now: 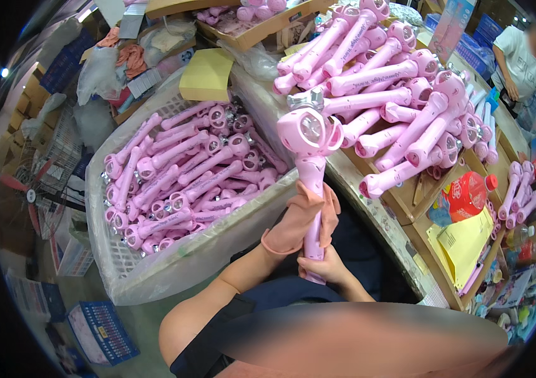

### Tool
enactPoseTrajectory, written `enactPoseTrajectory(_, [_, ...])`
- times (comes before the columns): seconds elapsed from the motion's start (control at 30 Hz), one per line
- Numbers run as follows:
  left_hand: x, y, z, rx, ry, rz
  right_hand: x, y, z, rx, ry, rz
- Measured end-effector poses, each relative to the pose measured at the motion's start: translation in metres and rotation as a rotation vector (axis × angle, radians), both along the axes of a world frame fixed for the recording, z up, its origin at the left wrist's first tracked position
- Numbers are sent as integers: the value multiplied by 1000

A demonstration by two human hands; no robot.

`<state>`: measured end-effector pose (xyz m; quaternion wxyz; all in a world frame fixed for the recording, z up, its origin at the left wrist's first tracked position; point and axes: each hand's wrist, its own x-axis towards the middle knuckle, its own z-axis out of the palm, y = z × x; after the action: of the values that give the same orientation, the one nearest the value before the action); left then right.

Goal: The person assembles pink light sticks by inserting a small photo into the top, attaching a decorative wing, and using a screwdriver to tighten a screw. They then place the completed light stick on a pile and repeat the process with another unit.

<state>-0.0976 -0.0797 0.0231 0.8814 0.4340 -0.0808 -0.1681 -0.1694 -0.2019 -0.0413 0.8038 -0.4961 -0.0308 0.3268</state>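
Note:
A pink toy wand stands almost upright in front of me, its round head with a clear window and silver top uppermost. My left hand, in a peach-coloured glove, is closed around the upper handle. Lower down, my bare right hand grips the handle's bottom end. To the left, a white plastic-lined crate holds many similar wands lying in layers. A big heap of wands covers the workbench at the upper right, just beyond the held one.
On the bench's right part are a red-labelled bottle, yellow paper sheets and a small group of wands. A person stands at the far right. A blue crate and a fan are at left.

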Motion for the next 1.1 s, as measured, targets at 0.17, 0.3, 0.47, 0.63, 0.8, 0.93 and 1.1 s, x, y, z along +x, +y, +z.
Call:
enactPoseTrajectory(0.17, [18,14,-8,274,-167,-115,-3,4,-15,-219,-136,-53])
enactPoseTrajectory(0.3, [34,34,5,-215,46,-249,-6,5,-23,-331,-273,-31])
enactPoseTrajectory(0.47, [36,26,21,-584,15,63,-3,7,-20,-346,-284,-5])
enactPoseTrajectory(0.63, [19,33,11,841,-373,454,3,6,-5,-145,-148,130])
enactPoseTrajectory(0.8, [29,45,-5,1000,-585,59,29,-9,42,-990,-979,-68])
enactPoseTrajectory(0.93, [25,40,-10,596,-543,-10,71,-12,81,-692,-942,-798])
enactPoseTrajectory(1.1, [13,23,-7,841,-771,283,106,1,87,-509,-887,-768])
